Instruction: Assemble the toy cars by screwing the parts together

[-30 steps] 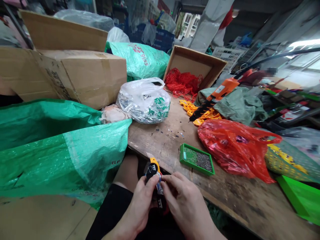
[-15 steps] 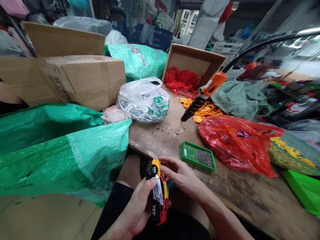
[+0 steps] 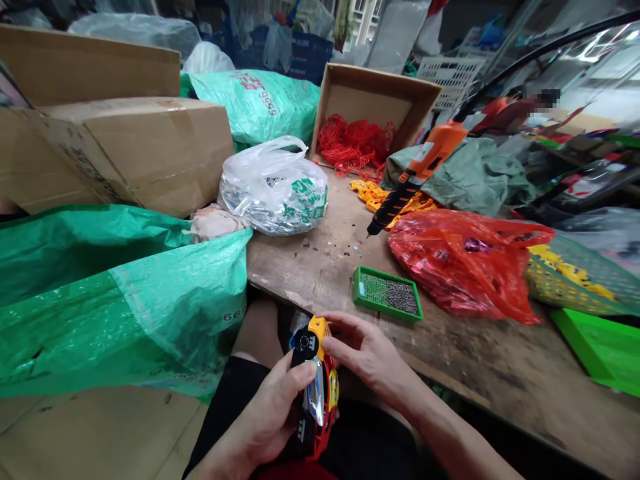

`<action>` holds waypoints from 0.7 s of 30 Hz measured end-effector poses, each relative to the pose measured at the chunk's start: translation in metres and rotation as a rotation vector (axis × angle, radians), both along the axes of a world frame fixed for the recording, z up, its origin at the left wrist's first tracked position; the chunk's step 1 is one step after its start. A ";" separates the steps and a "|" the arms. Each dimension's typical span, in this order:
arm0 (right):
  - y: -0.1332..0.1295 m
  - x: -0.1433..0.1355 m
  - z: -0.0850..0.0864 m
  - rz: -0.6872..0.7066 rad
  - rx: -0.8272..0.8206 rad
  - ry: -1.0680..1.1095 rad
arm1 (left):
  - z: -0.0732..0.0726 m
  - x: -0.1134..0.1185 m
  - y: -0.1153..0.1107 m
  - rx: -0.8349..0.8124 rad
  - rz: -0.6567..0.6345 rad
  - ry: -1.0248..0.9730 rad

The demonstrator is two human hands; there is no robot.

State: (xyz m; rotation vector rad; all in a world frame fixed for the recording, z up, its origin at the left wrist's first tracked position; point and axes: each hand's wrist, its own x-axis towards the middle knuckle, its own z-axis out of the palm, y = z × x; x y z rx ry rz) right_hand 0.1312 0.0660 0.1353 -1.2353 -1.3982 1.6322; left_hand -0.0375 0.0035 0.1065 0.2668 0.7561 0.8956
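A toy car (image 3: 315,390) with black wheels, a yellow end, a silver side panel and red trim is tilted on its side above my lap. My left hand (image 3: 273,403) is wrapped round its lower part, thumb lying along the silver panel. At the yellow end, my right hand (image 3: 367,347) has its thumb and forefinger closed on the car. The car's underside and several of my fingertips are hidden. Beyond my hands, a green tray (image 3: 389,293) of small screws lies on the table near its edge. An orange and black electric screwdriver (image 3: 417,177) hangs tip-down over the table.
A red plastic bag (image 3: 465,263) and yellow parts (image 3: 370,195) lie on the table's right side. A white bag (image 3: 275,190) stands on the left, and a cardboard box (image 3: 375,107) holds red parts. An open green sack (image 3: 190,300) stands at my left. A person (image 3: 520,110) is in the background.
The camera view has shifted, so the table things appear higher and further left. Both hands keep hold of the toy car, which has turned slightly.
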 end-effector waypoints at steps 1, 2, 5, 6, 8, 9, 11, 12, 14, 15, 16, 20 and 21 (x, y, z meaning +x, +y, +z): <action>-0.002 0.000 -0.001 -0.010 0.008 0.007 | 0.000 0.000 -0.001 -0.001 -0.006 -0.004; -0.004 0.000 -0.003 -0.019 0.015 0.013 | 0.000 0.000 -0.002 -0.004 -0.012 -0.008; -0.008 0.001 -0.005 -0.043 0.050 0.006 | 0.001 0.000 -0.003 -0.013 -0.023 -0.009; -0.009 0.000 -0.006 -0.051 0.063 0.000 | 0.002 0.000 -0.003 -0.011 -0.026 -0.006; -0.011 0.000 -0.007 -0.061 0.083 -0.011 | 0.003 0.001 -0.004 -0.010 -0.025 0.006; -0.012 0.000 -0.008 -0.069 0.085 -0.016 | 0.003 0.002 -0.004 -0.012 -0.020 0.013; -0.012 -0.001 -0.010 -0.085 0.075 -0.032 | 0.002 0.004 -0.004 -0.017 0.004 0.024; -0.012 0.000 -0.011 -0.092 0.069 -0.043 | 0.002 0.006 -0.005 -0.020 0.017 0.028; -0.012 0.001 -0.011 -0.093 0.066 -0.060 | 0.003 0.007 -0.005 -0.021 0.032 0.036; -0.012 0.002 -0.011 -0.085 0.070 -0.067 | 0.004 0.008 -0.005 -0.021 0.032 0.042; -0.012 0.002 -0.010 -0.073 0.075 -0.073 | 0.005 0.008 -0.005 -0.021 0.028 0.050; -0.015 0.005 -0.003 -0.032 0.078 -0.076 | 0.009 0.006 -0.002 0.012 0.016 0.074; -0.017 0.005 -0.001 -0.038 0.087 -0.082 | 0.009 0.005 -0.001 0.030 0.023 0.076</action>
